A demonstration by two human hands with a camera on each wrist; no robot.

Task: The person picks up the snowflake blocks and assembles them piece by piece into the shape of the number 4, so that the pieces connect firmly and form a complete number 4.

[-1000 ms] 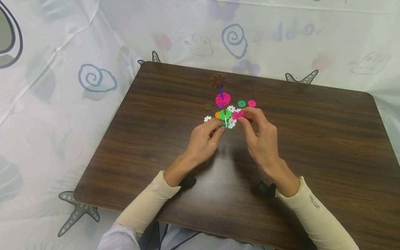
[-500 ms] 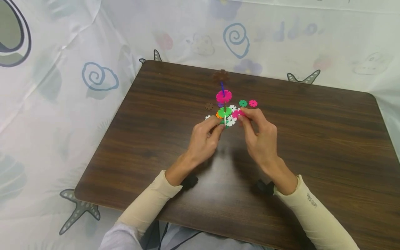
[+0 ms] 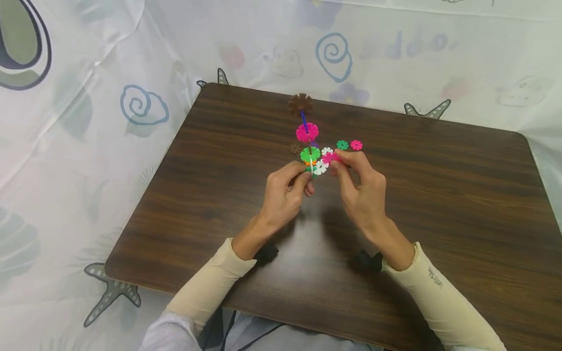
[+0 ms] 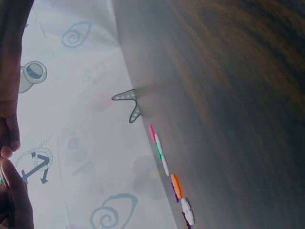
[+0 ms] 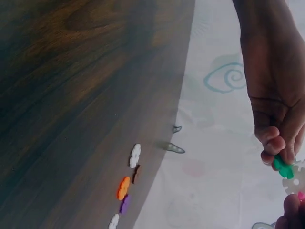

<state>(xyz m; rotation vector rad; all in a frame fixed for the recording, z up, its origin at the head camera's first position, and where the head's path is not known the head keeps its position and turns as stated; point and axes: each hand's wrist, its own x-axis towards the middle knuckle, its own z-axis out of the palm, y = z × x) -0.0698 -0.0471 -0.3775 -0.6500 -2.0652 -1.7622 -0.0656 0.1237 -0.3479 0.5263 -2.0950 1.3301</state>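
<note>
Linked disc chain (image 3: 307, 132) shifted left, brown top disc (image 3: 300, 104) swung farthest.

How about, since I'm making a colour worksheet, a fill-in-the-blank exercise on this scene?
The farthest disc in the chain is ____.
The edge-on disc joining it to a pink disc is ____.
The disc in the left hand is ____.
The disc in the right hand is ____.

Missing words: brown; blue; green; pink.

- The tabletop (image 3: 219, 204) is showing wood grain, gleaming toward its near edge.
- Discs (image 3: 358, 146) toward the far edge are looking plastic.
- Beyond it, the backdrop (image 3: 246, 34) is showing creased cloth.
- Sleeves (image 3: 443, 304) are looking like matt cloth.
</note>
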